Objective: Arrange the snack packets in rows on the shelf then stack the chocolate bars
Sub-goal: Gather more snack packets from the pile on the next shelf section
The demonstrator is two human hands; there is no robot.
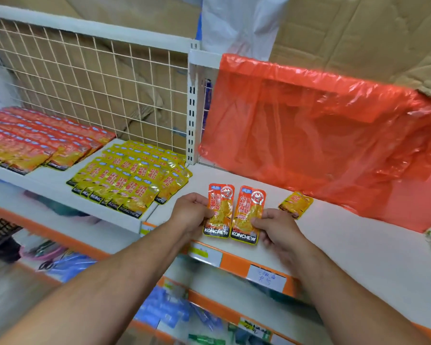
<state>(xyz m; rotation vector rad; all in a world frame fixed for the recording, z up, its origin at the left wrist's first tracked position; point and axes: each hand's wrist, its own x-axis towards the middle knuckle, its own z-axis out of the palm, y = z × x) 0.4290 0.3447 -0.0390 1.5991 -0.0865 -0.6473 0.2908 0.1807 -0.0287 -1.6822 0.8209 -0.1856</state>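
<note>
Two orange KONCHEW snack packets lie side by side near the front edge of the white shelf [358,245]. My left hand [189,212] pinches the left packet [219,210] at its left edge. My right hand [278,229] pinches the right packet [248,215] at its lower right side. A single yellow packet [296,204] lies loose just to the right, behind my right hand. On the neighbouring shelf to the left, yellow packets [132,180] sit in overlapping rows, and orange packets [40,140] fill rows further left. No chocolate bars are visible.
A large red plastic bag [321,135] hangs over the back of the right shelf. A white wire grid [90,78] backs the left shelf, with cardboard behind it. A slotted upright post [192,108] separates the two shelves. Lower shelves hold blue packets [164,307].
</note>
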